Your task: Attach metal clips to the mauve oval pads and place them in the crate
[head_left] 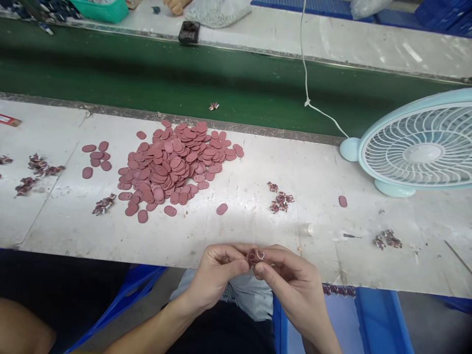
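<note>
My left hand [223, 273] and my right hand [289, 278] meet at the front edge of the table. Between their fingertips they pinch one small dark red piece [255, 256] with pale markings. The fingers partly cover it. Beyond my hands, to the left, lies a large heap of reddish oval discs [173, 162]. One single disc [221, 209] rests nearer to me. A cluster of small dark red figures [282, 201] lies to the right of it, and another small group [389, 239] is farther right.
A light blue fan [420, 152] stands at the right, its white cord [306, 73] crossing the green belt [147, 78]. A blue bin [383, 319] is below the table edge. Another person's arm [22, 329] shows at the lower left.
</note>
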`<state>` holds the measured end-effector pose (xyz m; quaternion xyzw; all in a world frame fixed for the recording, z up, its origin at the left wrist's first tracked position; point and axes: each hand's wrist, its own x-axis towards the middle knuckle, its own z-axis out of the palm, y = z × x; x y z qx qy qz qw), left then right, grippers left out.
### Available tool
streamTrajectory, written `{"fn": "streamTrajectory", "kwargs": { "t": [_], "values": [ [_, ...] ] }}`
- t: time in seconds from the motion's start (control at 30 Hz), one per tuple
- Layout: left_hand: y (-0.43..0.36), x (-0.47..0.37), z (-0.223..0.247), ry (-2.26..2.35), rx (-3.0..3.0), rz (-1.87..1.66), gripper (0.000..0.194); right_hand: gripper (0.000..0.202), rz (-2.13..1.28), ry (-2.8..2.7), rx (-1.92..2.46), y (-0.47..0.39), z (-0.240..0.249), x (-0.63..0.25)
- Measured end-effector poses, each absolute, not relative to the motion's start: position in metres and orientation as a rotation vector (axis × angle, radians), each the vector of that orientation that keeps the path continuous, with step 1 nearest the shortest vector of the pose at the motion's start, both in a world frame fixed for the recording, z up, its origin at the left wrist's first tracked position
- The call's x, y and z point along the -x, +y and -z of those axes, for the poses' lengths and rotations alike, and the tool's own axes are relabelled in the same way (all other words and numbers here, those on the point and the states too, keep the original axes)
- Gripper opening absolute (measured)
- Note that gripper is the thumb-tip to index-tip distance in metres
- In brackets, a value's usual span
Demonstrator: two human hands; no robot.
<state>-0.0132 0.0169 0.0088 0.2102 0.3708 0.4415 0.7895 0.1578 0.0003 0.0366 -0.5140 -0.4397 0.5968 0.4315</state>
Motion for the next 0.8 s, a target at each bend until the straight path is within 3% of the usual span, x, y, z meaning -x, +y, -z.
{"fn": "streamTrajectory", "kwargs": {
  "t": [0.4,0.57,0.8],
  "values": [
    [0.007,0.009,-0.001,0.894,-0.592,-0.983,0.005,0.014,-1.433,-0.942,1.259,-0.008,-0.021,-0.156],
    [0.036,0.042,-0.004,1.240,-1.398,-0.996,0.020,0.014,-1.321,-0.681,1.245,-0.037,-0.002,-0.182],
    [0.097,0.068,0.003,1.471,-2.297,-0.512,0.032,0.021,-0.996,-0.564,1.640,-0.120,0.030,-0.255]
  ]
}}
